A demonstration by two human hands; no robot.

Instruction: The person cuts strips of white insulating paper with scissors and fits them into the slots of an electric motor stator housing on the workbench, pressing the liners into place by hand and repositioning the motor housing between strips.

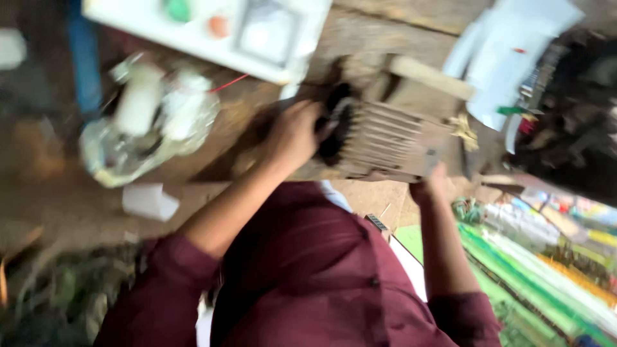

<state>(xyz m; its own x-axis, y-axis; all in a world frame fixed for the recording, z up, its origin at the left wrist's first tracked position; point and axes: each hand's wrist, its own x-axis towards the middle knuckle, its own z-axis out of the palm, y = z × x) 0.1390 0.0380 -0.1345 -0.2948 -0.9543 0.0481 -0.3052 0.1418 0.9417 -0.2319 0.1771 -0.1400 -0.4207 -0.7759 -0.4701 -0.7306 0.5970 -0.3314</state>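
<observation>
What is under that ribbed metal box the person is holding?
The ribbed metal housing rests on a worn wooden bench. The left hand grips its dark round end; the right hand holds its lower edge. Whatever lies directly beneath is covered and blurred.

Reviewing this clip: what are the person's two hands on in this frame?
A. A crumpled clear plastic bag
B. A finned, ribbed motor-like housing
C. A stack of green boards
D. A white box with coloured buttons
B: the left hand grips the dark round end of the finned housing, and the right hand holds its lower edge at the far side; the picture is blurred, so finger detail is unclear.
</observation>
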